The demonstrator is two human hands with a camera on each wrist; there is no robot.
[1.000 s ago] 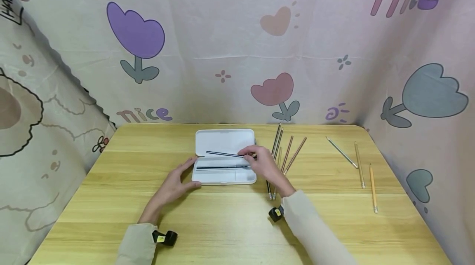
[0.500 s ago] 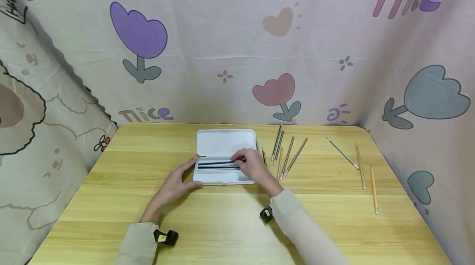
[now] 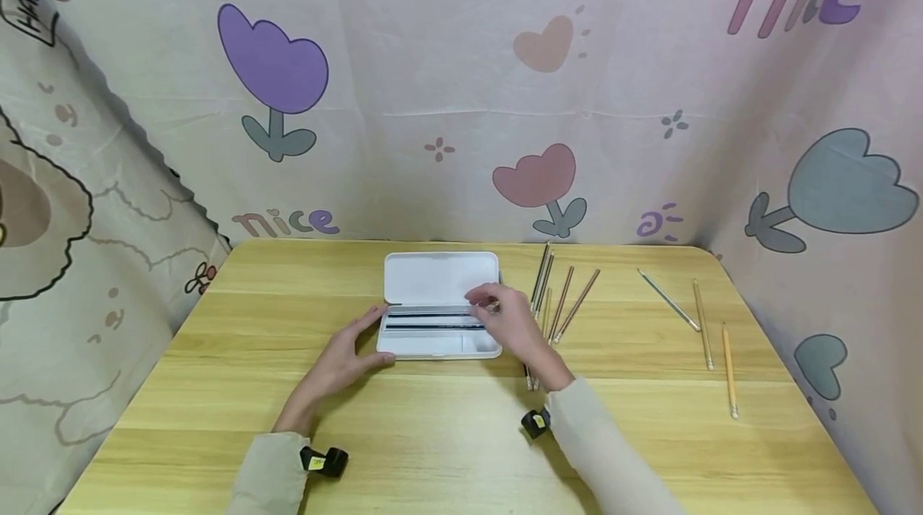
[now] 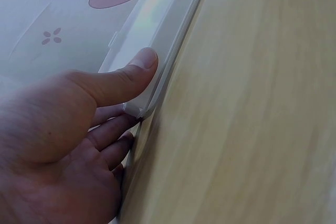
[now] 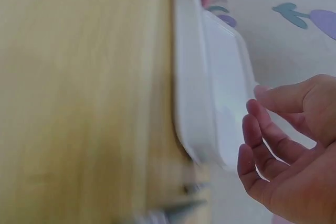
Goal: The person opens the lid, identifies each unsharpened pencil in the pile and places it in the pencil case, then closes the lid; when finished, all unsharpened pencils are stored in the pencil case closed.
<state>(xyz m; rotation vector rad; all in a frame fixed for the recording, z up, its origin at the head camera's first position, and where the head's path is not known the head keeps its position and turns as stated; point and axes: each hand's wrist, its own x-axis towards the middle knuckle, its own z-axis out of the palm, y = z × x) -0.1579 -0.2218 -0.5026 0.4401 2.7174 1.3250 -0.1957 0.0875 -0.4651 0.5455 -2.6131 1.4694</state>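
An opened white case (image 3: 418, 345) lies on the table, its lid (image 3: 436, 275) folded back. Dark pencils (image 3: 425, 327) lie lengthwise in its long compartment. My left hand (image 3: 333, 371) grips the case's left end; in the left wrist view its thumb (image 4: 126, 82) presses the front wall and the other fingers lie around the end. Over the right end hovers my right hand (image 3: 513, 329), fingers loosely bent with nothing between them. In the right wrist view, this hand (image 5: 299, 150) is beside the white case (image 5: 194, 72), and the pencils inside are hidden.
Dark and brown pencils (image 3: 577, 305) lie just right of the case, some partly behind the right hand. Farther right are a grey-green pencil (image 3: 668, 300), a tan one (image 3: 703, 327) and a yellow one (image 3: 729, 371). A patterned cloth (image 3: 404, 58) hangs behind the table.
The dark pencil that my right hand held has gone down into the case beside the other and been let go. The right hand has since drawn back rightward. My left hand keeps its place.
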